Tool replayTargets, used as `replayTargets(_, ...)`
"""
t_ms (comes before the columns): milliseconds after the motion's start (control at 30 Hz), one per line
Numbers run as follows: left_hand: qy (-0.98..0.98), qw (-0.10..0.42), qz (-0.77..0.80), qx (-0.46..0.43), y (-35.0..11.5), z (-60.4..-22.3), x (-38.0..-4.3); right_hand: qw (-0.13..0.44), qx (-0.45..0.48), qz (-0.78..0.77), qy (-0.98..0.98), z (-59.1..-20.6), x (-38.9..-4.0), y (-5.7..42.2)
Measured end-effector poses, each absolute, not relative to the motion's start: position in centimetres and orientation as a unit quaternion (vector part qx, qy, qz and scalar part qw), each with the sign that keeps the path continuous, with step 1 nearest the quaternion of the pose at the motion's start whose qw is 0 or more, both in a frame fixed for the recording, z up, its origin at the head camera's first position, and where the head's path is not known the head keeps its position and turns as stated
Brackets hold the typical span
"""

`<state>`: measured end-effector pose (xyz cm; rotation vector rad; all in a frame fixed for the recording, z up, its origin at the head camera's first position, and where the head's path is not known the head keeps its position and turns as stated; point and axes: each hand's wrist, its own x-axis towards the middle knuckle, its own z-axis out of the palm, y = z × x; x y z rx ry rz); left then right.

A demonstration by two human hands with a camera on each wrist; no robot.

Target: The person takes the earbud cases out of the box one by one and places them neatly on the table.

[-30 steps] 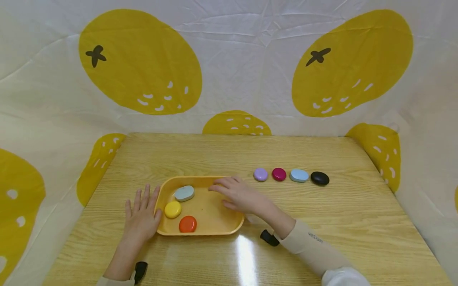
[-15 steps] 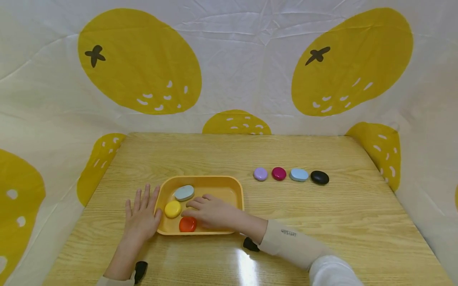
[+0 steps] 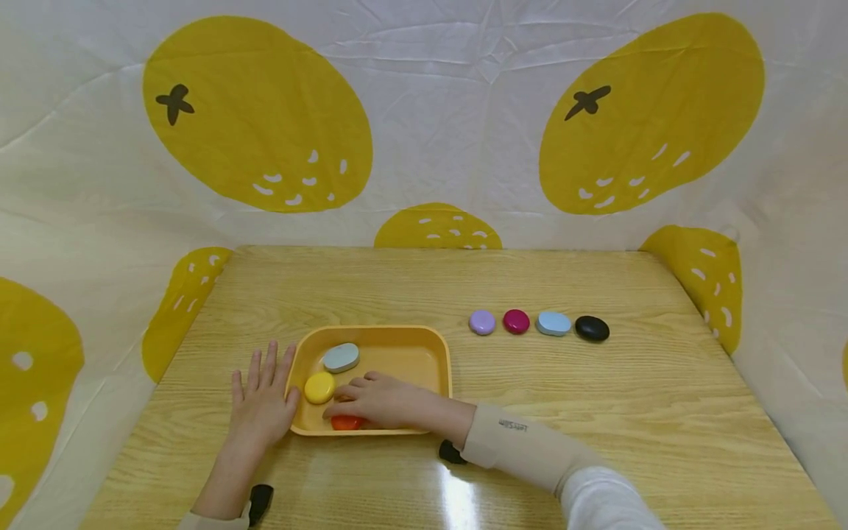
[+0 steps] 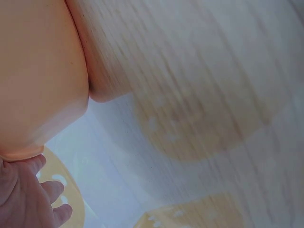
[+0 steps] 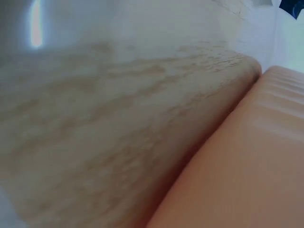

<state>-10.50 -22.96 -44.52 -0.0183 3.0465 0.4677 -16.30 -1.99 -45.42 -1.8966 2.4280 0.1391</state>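
My right hand (image 3: 391, 401) reaches into the orange-yellow plastic tray (image 3: 437, 346) from the right. Its fingers curl over a glossy red disc (image 3: 347, 423) at the tray's front wall and cover part of it; the thumb is hidden. Just left of those fingers lies a yellow disc (image 3: 319, 388), and behind it a pale grey oval piece (image 3: 341, 358). Flat on the table, fingers spread, my left hand (image 3: 261, 405) has its thumb against the tray's left rim. In the left wrist view some of its fingers touch the tray's outer wall (image 4: 42, 76).
On the wooden table (image 3: 563, 287), right of the tray, stands a row of smooth pieces: a lilac disc (image 3: 482, 322), a crimson disc (image 3: 516, 322), a light blue oval (image 3: 553, 324) and a black oval (image 3: 592, 329). A fruit-print cloth (image 3: 457, 132) hangs behind.
My right hand has moved left and toward the front of the tray, from its right side to above the red disc, then down onto it. My left hand has stayed still.
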Motion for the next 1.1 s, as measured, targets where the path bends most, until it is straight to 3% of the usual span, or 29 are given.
replayTargets(600,0.986,0.024,0.164,-0.004,-23.0,-45.0,-10.5,0.022,-0.617,0.046,0.785,-45.1,-16.5,-2.2)
replayTargets(767,0.986,0.027,0.163,-0.004,-23.0,-44.9,-10.5,0.020,-0.578,0.005,0.816,-44.0,-17.1,-1.0)
replayTargets(1100,0.986,0.025,0.164,-0.004,-23.0,-44.8,-10.5,-0.055,-0.470,-0.062,0.879,-41.1,-18.5,4.9)
